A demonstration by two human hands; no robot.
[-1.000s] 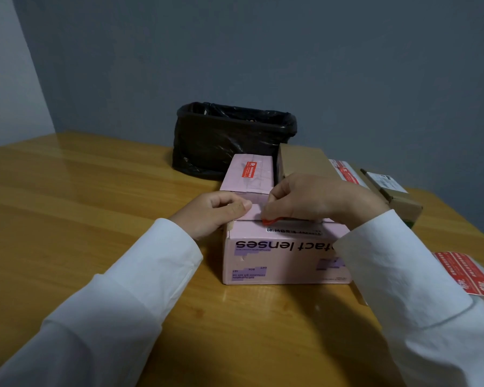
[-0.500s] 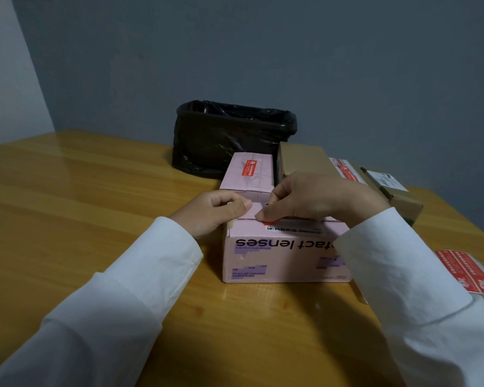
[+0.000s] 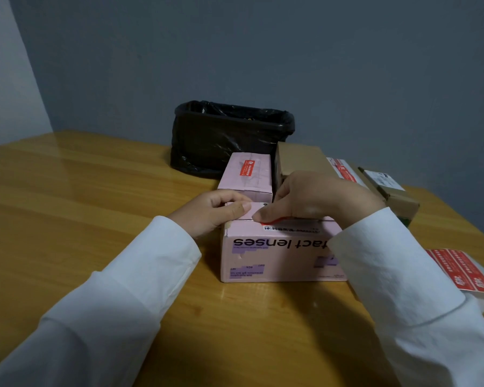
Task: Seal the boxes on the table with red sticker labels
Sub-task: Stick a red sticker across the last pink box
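A pink box printed "contact lenses" (image 3: pixel 274 255) stands in front of me on the wooden table. My left hand (image 3: pixel 213 210) grips its top left corner, thumb pressed on the lid. My right hand (image 3: pixel 313 199) lies over the top, its fingertips pressing a red sticker label (image 3: pixel 274 220) onto the lid's front edge; most of the label is hidden under the fingers. Behind it stands a second pink box (image 3: pixel 248 174) with a red label stuck on its top.
A bin lined with a black bag (image 3: pixel 229 135) stands at the back. A brown carton (image 3: pixel 299 157) and another brown carton with a white label (image 3: pixel 389 191) sit at the back right. A sheet of red labels (image 3: pixel 464 269) lies at the right edge.
Both hands have stayed on the near pink box; the right fingertips have shifted slightly along the red label at the lid's front edge.
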